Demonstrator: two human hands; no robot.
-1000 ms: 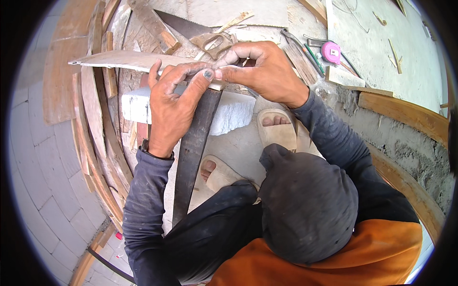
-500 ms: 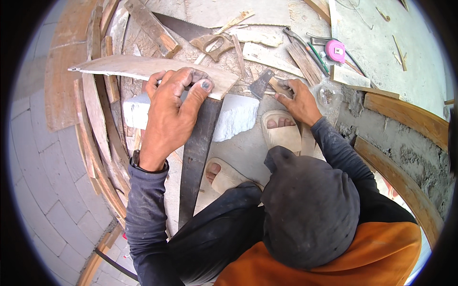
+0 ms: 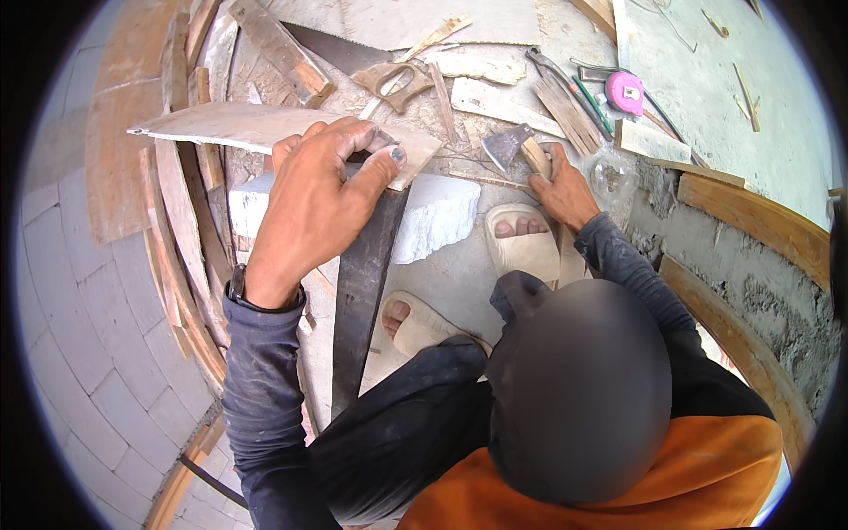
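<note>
Positioning looks done: board (image 3: pixel 221 124) sits over the dark beam (image 3: pixel 364 274), my left hand (image 3: pixel 316 194) curled on it, pinch unclear, my right hand (image 3: pixel 564 190) clamped on the hatchet (image 3: pixel 505 148), no contact yet.

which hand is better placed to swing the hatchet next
The right, most likely: the right hand grips the hatchet by its wooden handle, off to the side of the board. The left hand is on the board, so it seems better placed to steady it.
</note>
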